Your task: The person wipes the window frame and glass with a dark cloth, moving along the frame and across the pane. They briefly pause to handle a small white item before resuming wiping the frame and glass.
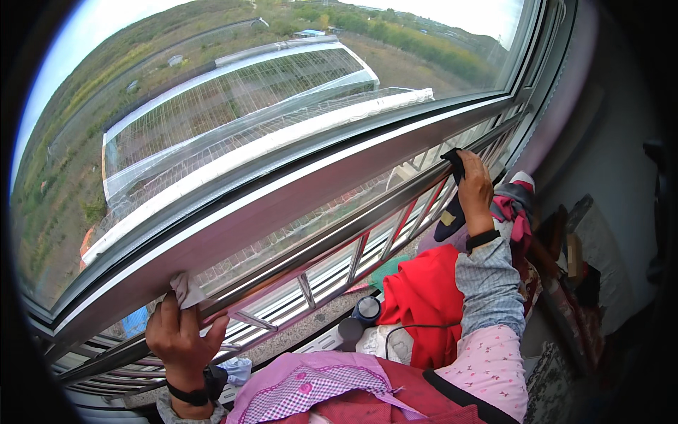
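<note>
Pale cloth (186, 290) sits at the lower edge of the window frame (282, 203), just above the metal railing (304, 264). Left hand (185, 336): fingers bent against the cloth, thumb spread well away. Dark cloth (453, 215) hangs at the railing's far right part. Right hand (476, 185) lies over its top, fingers bent; how tightly it grips, cannot tell. Red cloth (424, 283) is bunched between railing and right sleeve (489, 283), beside a round-topped container (368, 308). Greenhouse (240, 106) shows beyond the glass.
</note>
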Motion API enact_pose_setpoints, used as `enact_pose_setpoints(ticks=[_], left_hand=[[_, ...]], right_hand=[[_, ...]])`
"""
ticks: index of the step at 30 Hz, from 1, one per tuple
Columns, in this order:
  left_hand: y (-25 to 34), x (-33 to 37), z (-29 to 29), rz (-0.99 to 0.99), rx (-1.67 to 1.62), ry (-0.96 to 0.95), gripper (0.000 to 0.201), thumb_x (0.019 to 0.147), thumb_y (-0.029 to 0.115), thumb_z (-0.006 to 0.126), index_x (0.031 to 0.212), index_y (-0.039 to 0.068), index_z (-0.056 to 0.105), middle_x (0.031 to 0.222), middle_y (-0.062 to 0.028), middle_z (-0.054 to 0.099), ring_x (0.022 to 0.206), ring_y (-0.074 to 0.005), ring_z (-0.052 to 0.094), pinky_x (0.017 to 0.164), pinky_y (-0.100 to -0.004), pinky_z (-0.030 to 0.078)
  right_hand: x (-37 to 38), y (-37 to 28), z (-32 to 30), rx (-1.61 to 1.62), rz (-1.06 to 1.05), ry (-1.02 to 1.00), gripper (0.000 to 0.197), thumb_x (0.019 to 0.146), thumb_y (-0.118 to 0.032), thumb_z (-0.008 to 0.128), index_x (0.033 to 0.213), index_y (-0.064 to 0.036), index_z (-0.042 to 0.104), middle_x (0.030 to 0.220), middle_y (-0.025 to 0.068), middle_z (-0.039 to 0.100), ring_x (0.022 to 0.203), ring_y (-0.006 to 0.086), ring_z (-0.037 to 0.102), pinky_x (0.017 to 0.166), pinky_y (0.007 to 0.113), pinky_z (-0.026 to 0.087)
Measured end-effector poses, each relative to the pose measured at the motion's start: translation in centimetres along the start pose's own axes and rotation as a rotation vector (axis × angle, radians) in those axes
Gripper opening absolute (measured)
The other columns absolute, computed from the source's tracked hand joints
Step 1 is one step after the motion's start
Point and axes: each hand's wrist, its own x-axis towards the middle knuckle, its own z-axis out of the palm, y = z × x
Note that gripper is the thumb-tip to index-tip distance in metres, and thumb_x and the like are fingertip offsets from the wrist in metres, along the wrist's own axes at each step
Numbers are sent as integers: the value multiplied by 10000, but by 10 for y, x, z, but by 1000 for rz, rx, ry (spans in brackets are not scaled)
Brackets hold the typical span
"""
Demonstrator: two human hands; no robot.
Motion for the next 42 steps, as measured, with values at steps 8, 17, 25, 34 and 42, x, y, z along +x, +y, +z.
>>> enact_pose_setpoints(ticks=[8,17,25,34,42], left_hand=[[1,0,-3,26,60,-16,673,896,615,628,1099,-21,713,1043,-219,642,788,-384,662,651,-447,536],[-1,-2,1,4,32,4,570,884,555,651,965,-8,690,991,-213,605,775,-417,623,651,-484,501],[-2,-4,-1,18,83,-19,660,881,599,647,1115,-14,715,1045,-213,646,788,-382,661,646,-444,529],[-2,-5,1,3,42,3,533,840,499,694,997,-10,706,1095,-243,636,848,-433,646,698,-488,512],[-2,-7,2,-1,48,-1,546,857,519,673,995,-9,706,1094,-240,634,836,-429,645,691,-482,510]], right_hand=[[-6,-5,-5,101,-35,19,424,849,31,579,1248,-91,654,1254,113,649,1146,348,624,961,421,513],[13,68,-26,333,523,83,480,832,-382,791,1168,-59,676,1009,169,740,942,330,714,824,396,539],[53,53,0,426,416,-193,529,732,-382,849,1135,-80,690,995,143,730,940,312,703,833,395,529],[59,50,1,303,287,-247,494,721,-354,843,1114,-90,703,1032,165,710,975,365,683,851,431,517],[66,50,-2,281,306,-284,448,734,-309,833,1107,-96,708,1033,168,713,978,374,681,851,432,518]])
